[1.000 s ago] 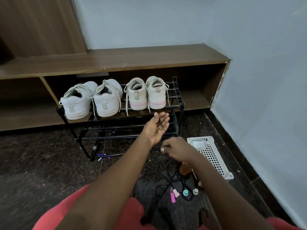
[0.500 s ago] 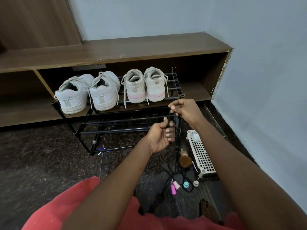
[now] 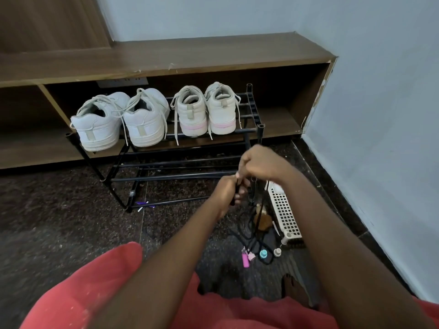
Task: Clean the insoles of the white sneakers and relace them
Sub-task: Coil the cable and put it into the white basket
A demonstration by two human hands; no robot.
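Two pairs of white sneakers stand heel-out on the top tier of a black rack (image 3: pixel 180 162). The left pair (image 3: pixel 99 124) is plain white with loose laces. The right pair (image 3: pixel 192 112) has a pink sole stripe, and its laces hang over the rack's edge. In front of the rack my left hand (image 3: pixel 226 192) grips a black cord (image 3: pixel 249 230). My right hand (image 3: pixel 260 162) pinches the same cord just above it. The rest of the cord hangs down and lies tangled on the floor.
A white perforated basket (image 3: pixel 283 210) lies on the dark floor by the right wall, with a brown brush (image 3: pixel 262 220) beside it. Small pink (image 3: pixel 245 260) and teal (image 3: pixel 263 254) items lie near my knees. A low wooden shelf unit (image 3: pixel 166 58) stands behind the rack.
My right hand rose from the floor with the black cord, then came down close above my left hand. The left hand, open a second ago, has curled round the cord.
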